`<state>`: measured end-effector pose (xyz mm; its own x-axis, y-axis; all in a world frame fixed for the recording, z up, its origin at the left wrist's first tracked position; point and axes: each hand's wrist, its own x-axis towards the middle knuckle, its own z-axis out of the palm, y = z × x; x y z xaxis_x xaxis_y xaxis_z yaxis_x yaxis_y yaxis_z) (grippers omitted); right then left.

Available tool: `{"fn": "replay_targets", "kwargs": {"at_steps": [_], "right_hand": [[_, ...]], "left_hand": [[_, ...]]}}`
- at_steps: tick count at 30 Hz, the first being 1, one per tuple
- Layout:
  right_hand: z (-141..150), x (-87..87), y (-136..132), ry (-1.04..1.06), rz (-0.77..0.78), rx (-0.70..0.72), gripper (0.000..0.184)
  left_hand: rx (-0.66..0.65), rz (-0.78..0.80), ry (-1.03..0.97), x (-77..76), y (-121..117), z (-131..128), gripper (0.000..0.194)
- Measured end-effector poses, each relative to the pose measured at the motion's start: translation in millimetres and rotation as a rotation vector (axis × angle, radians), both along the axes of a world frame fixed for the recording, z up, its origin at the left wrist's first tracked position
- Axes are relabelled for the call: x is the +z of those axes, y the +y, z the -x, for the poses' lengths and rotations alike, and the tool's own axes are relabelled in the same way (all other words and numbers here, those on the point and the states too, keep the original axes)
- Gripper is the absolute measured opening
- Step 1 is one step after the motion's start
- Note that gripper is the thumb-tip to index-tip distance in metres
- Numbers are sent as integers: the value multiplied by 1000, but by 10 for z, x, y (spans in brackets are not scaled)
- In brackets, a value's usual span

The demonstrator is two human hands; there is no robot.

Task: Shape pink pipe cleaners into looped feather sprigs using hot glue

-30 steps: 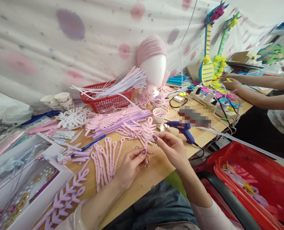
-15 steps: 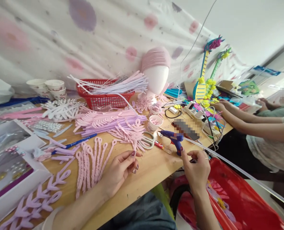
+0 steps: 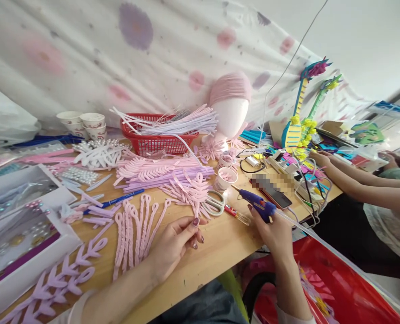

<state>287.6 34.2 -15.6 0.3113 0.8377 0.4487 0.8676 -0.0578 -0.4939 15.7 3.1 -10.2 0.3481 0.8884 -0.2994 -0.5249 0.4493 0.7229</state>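
My left hand (image 3: pixel 176 245) is closed in a pinch at the table's front. Its thumb and finger hold the stem of a pink pipe-cleaner leaf sprig (image 3: pixel 197 191), whose looped tip points away from me. My right hand (image 3: pixel 272 236) is wrapped around the handle of a blue glue gun (image 3: pixel 258 203), its nozzle pointing left. A long clear glue stick (image 3: pixel 335 254) sticks out behind the gun. Scissors (image 3: pixel 215 203) with pale handles and a red-handled screwdriver (image 3: pixel 236 214) lie between my hands. Twisted pink pipe-cleaner strips (image 3: pixel 135 231) lie left of my left hand.
Behind are a red basket (image 3: pixel 159 145) of pipe cleaners, a foam head (image 3: pixel 232 114) and a paper cup (image 3: pixel 225 179). A phone (image 3: pixel 274 194) and a power strip (image 3: pixel 284 164) with cables lie right. White boxes (image 3: pixel 60 252) stand left. Another person's arm (image 3: pixel 352 182) reaches in.
My right hand has closed around the glue gun's handle and lifted and turned it slightly. My left hand keeps its pinch. The view has shifted a little left.
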Motion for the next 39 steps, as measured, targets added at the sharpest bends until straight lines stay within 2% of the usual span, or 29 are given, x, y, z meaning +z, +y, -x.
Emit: {"fn": "replay_targets", "kwargs": {"at_steps": [2,4,6,8,10,13,19,29,39], "right_hand": [[47,40,-158,188,-48,-83,37],[116,99,-316,389,-66,-49,34],[209,157,-436,475,-60,131,28],[322,203,-500,466,-36,378,22],[447,237,-512,428,-23,582,23],[617,282,-474,381,-43,718,32],[746,334,-426,288,-19,717,46],[752,344,-423,264,28,711,42],[698,277,-423,246,33,679,41]], "left_hand": [[-5,-9,5,0,4,-2,41],[-11,-20,14,-7,9,-5,40],[-17,-29,28,-19,11,-9,40],[-17,-36,44,-33,11,-12,41],[-19,-47,61,-47,9,-15,42],[-37,-85,88,-60,5,-16,41],[-66,-142,134,-62,-8,-9,41],[-76,-146,138,-44,-9,-13,43],[-76,-154,138,-37,-20,-10,40]]}}
